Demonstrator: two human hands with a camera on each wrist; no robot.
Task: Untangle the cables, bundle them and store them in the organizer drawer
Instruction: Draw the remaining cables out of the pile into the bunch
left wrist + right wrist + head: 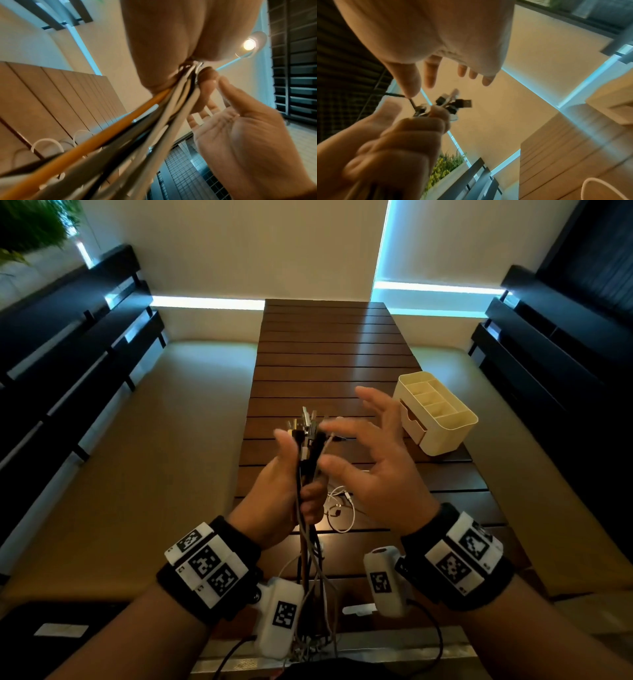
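I'm gripping the cables (pixel 308 446) upright in my left hand (pixel 277 494) above the tabletop (pixel 325 354); my right hand (pixel 373 467) is hovering beside them, fingers spread; no readable writing

My head camera looks down over the dark slatted wooden counter (pixel 325 354); both wrist cameras sit close, angled upward, sharing the fistful of mixed black, white and orange cables (pixel 308 446) (pixel 171 102) (pixel 452 105).

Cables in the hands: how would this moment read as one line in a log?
stage: untangling | left hand: grips cable bunch upright | right hand: open beside plugs | organizer: on table, drawer slightly open
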